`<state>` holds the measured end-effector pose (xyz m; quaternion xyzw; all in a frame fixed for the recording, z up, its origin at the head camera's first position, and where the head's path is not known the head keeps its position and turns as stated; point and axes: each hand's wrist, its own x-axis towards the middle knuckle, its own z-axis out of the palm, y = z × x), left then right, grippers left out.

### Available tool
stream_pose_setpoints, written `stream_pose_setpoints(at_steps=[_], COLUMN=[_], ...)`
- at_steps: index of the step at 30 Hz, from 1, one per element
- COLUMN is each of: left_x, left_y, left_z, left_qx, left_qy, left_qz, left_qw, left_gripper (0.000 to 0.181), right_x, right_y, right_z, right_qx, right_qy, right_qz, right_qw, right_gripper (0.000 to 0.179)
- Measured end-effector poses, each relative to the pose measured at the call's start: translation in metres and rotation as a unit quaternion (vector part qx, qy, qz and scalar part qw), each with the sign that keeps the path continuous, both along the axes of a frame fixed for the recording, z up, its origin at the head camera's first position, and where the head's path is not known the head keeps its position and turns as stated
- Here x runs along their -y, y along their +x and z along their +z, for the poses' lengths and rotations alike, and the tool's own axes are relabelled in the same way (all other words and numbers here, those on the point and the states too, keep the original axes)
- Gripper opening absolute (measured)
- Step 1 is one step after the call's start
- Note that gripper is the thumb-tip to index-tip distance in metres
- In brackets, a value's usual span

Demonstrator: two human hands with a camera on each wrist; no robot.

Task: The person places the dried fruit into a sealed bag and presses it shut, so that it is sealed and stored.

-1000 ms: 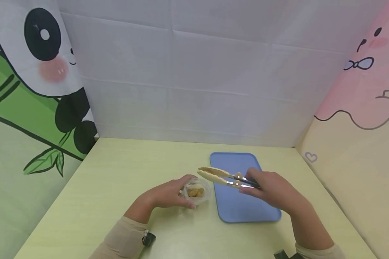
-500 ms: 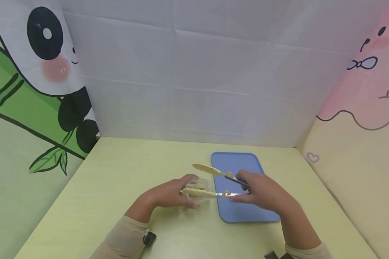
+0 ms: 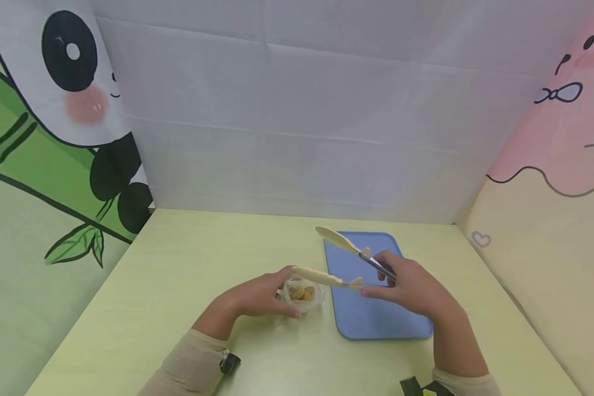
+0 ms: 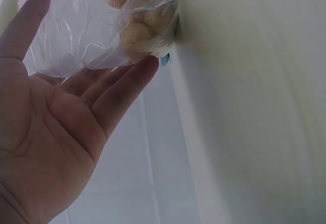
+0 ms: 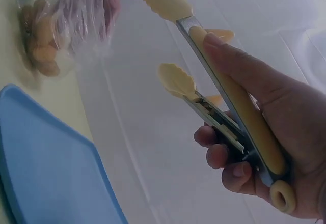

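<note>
My left hand [image 3: 252, 294] holds a clear plastic bag [image 3: 319, 296] upright on the table, its thumb and fingers around the bag's sides. Inside lie several round, tan-brown pieces [image 4: 136, 36], whose exact kind I cannot tell. With my right hand [image 3: 416, 283] I grip a pair of tongs [image 5: 239, 102] with cream-coloured tips and metal arms. The tongs are spread apart, and nothing shows between their tips. In the head view the lower tip hangs over the edge of the bag's mouth, the upper one is farther back.
A blue tray [image 3: 366, 324] lies on the pale yellow table [image 3: 203, 242], right of the bag and beneath the tongs. A white sheet [image 3: 302, 110] hangs behind the table. Panels with cartoon prints stand at left and right.
The tongs spread apart and one arm dipped over the bag's mouth. Since then they have risen and moved back to the right, still spread. The left hand and bag stay in place.
</note>
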<state>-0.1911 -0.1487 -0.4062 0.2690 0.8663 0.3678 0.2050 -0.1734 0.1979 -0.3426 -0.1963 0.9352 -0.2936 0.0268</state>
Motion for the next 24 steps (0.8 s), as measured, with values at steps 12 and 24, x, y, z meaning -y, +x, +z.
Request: stream_pose_setpoints(at_steps=[12, 24], left_x=[0.001, 0.0], left_y=[-0.004, -0.005], left_z=[-0.006, -0.006], left_qx=[-0.005, -0.006], left_qy=[-0.01, -0.004], left_qz=[-0.004, -0.004], left_qw=[0.9999, 1.0], left_gripper=[0.093, 0.089], right_x=[-0.071, -0.13], right_y=[-0.022, -0.041], right_z=[-0.021, -0.064], right_qx=[0.026, 0.111], right_qy=[0.015, 0.08], right_qz=[-0.144, -0.27], right_qw=[0.9892, 0.9531], right_gripper=[0.068, 0.099])
